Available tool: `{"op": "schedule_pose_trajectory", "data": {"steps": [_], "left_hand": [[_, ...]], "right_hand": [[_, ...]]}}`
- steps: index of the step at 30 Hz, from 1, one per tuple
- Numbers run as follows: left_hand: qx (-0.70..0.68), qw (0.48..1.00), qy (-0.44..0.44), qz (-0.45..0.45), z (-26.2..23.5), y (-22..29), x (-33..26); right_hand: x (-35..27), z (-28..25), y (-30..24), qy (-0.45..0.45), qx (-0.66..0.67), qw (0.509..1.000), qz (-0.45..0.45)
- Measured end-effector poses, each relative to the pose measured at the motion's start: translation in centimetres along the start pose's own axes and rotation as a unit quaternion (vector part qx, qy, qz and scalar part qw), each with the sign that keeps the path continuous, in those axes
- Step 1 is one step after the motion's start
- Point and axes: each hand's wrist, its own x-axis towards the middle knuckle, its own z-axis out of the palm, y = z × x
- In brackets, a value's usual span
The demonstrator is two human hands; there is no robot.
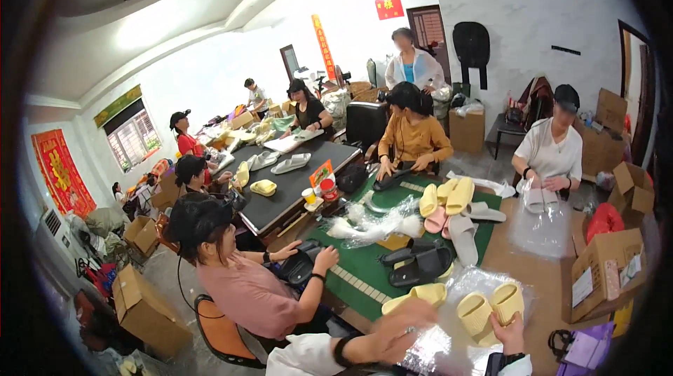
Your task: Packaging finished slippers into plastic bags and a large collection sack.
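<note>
Crowded workroom, green-matted table [364,271]: right hand [510,334] grips a yellow slipper [506,300] beside its mate [475,314]; left hand [406,320], blurred, spreads open over a clear plastic bag [449,344]. Bagging the pair seems underway; next, the bag needs opening.

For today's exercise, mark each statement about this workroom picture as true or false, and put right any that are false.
1. The right hand holds a pair of yellow slippers. True.
2. The left hand rests on a cardboard box. False: it is blurred, over clear plastic wrap beside another yellow slipper.
3. The table nearest the camera has a green mat. True.
4. The black slippers lie on the floor. False: they lie on the green mat.
5. The person in the pink shirt handles a black slipper. True, a dark one by the table's edge.
</note>
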Motion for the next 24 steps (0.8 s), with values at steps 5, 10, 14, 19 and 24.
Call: {"op": "schedule_pose_trajectory", "data": {"steps": [5, 10, 14, 19, 24], "left_hand": [[-0.185, 0.933, -0.234, -0.201, 6.6, -1.7, -1.1], [0.080, 0.925, -0.331, 0.168, 18.2, -9.4, -8.5], [0.104, 0.837, -0.531, 0.082, 20.2, -9.1, -10.2], [0.021, 0.862, -0.491, -0.123, 18.8, -7.8, -10.9], [0.026, 0.928, -0.355, 0.111, 17.5, -7.8, -9.6]], "right_hand": [[0.6, 0.8, 3.0, 0.053, -0.704, 0.646, -0.291], [13.3, -15.0, -1.3, -0.024, -0.232, 0.965, -0.121], [7.9, -7.3, 3.6, 0.224, -0.339, 0.901, -0.150], [7.8, -11.8, 4.9, 0.342, -0.802, 0.283, -0.399], [2.7, -1.6, 8.0, 0.340, -0.830, 0.315, -0.309]]}}
